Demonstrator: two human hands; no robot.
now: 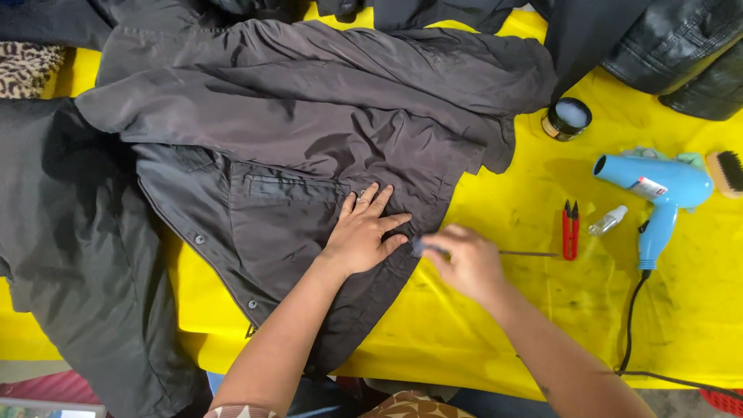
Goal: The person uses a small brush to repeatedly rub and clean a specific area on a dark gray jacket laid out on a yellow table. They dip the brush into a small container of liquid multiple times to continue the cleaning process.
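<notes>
Left hand (362, 232) presses flat, fingers spread, on the dark jacket (309, 131); right hand (464, 263), at three o'clock, pinches a thin tool (526, 253), working the hem.

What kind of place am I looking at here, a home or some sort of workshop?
Probably a clothing repair or garment-care workbench. A dark jacket lies spread on a yellow-covered table, with red thread snips, a blue hair dryer and a brush beside it, and more dark garments piled around.
</notes>
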